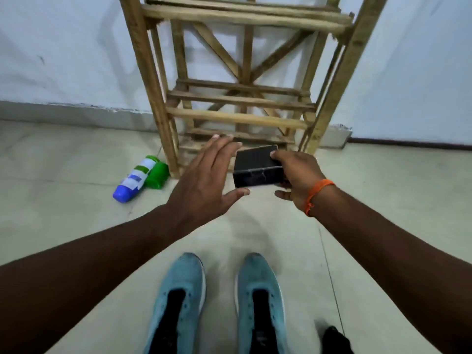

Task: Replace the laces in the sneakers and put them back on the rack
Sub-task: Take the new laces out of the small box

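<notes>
Standing side by side on the pale floor, toes toward the wooden rack (240, 98): one pair of teal sneakers (219, 302), eyelets bare, no laces in them. Uppers looked knitted, soft and light, likely to fold if pinched; firmer hold judged at heel or sole edge. Right hand (298, 180), orange thread at the wrist, pinched a small black box (258, 167) by its corner, contents unseen. Left hand (204, 182) spread wide, fingers just beside the box, gripping nothing. Two bottles (140, 177) lay beside the rack, which held no shoes
</notes>
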